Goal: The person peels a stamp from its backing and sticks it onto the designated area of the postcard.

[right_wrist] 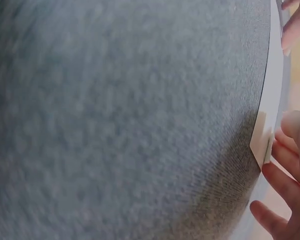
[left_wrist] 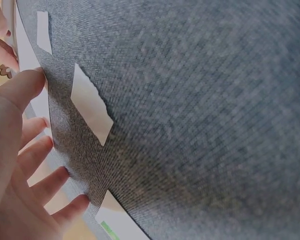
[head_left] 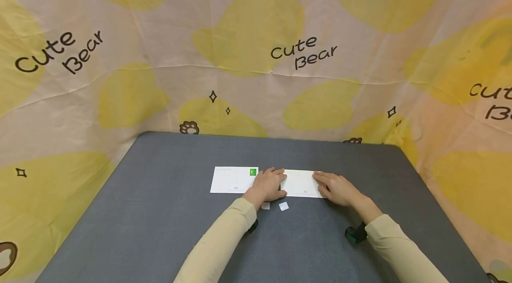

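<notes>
Two white cards or envelopes lie side by side on the table. The left card (head_left: 230,181) bears a small green stamp (head_left: 253,172) at its upper right corner. My left hand (head_left: 268,184) rests with spread fingers across the left end of the right card (head_left: 298,183), its thumb near the lower edge. At that card's right end, my right hand (head_left: 340,189) touches the upper corner with extended fingertips. A thin pale piece (right_wrist: 268,150) shows beside those fingertips in the right wrist view; its kind is unclear.
Two small white paper pieces, one (head_left: 283,206) right of the other (head_left: 266,206), lie just in front of the cards. The grey table (head_left: 160,216) ends at the back against a patterned cloth (head_left: 240,52). Dark bands are on both wrists.
</notes>
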A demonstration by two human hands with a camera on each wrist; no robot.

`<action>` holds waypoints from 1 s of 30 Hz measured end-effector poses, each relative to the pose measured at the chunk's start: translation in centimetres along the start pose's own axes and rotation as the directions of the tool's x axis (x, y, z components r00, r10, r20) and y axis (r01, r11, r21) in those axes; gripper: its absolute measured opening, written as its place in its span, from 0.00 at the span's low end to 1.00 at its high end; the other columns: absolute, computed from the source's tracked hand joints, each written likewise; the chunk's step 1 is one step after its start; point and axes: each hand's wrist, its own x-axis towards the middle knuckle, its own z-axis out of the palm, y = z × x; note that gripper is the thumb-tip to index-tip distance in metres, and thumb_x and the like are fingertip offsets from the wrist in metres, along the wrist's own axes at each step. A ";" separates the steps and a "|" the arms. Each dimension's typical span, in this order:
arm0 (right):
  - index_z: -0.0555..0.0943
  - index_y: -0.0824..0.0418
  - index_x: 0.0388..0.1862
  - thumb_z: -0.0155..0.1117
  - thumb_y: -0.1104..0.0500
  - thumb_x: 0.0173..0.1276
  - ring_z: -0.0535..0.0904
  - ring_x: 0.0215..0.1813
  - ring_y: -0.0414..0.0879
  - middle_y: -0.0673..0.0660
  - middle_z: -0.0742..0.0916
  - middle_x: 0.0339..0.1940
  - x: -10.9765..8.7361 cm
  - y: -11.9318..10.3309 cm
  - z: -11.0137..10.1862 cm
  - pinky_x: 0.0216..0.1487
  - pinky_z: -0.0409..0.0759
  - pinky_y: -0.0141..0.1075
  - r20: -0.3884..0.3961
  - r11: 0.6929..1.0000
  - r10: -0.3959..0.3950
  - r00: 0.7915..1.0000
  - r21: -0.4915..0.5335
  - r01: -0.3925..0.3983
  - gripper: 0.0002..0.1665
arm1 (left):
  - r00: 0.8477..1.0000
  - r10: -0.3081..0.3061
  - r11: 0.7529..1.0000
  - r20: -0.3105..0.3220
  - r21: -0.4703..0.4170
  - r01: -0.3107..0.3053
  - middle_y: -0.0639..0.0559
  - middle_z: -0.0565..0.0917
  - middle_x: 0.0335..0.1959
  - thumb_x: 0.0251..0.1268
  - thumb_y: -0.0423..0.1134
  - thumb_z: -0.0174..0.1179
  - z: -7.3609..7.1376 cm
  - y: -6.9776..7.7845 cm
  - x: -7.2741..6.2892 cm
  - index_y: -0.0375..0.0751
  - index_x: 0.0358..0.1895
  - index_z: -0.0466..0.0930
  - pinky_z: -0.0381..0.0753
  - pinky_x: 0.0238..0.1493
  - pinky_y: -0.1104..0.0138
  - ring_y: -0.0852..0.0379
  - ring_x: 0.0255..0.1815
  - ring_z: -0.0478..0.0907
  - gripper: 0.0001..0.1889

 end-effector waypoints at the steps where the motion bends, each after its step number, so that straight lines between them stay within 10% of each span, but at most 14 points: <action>1: 0.74 0.68 0.59 0.58 0.62 0.63 0.76 0.56 0.58 0.64 0.79 0.56 0.0 -0.1 0.0 0.52 0.75 0.50 -0.002 1.000 0.015 1.000 0.015 -0.015 0.24 | 1.000 0.000 1.000 0.000 0.001 0.000 0.55 0.65 0.68 0.59 0.54 0.59 0.0 0.0 0.0 0.50 0.63 0.69 0.64 0.62 0.49 0.48 0.68 0.61 0.29; 30: 0.68 0.63 0.65 0.56 0.53 0.67 0.69 0.60 0.65 0.66 0.72 0.63 -1.3 -0.3 -0.9 0.47 0.70 0.61 0.119 0.996 0.086 0.989 -0.010 -0.086 0.29 | 1.000 -0.009 1.000 -0.008 0.024 0.010 0.57 0.65 0.68 0.58 0.55 0.59 0.1 -0.1 0.0 0.52 0.64 0.69 0.65 0.62 0.52 0.50 0.68 0.61 0.29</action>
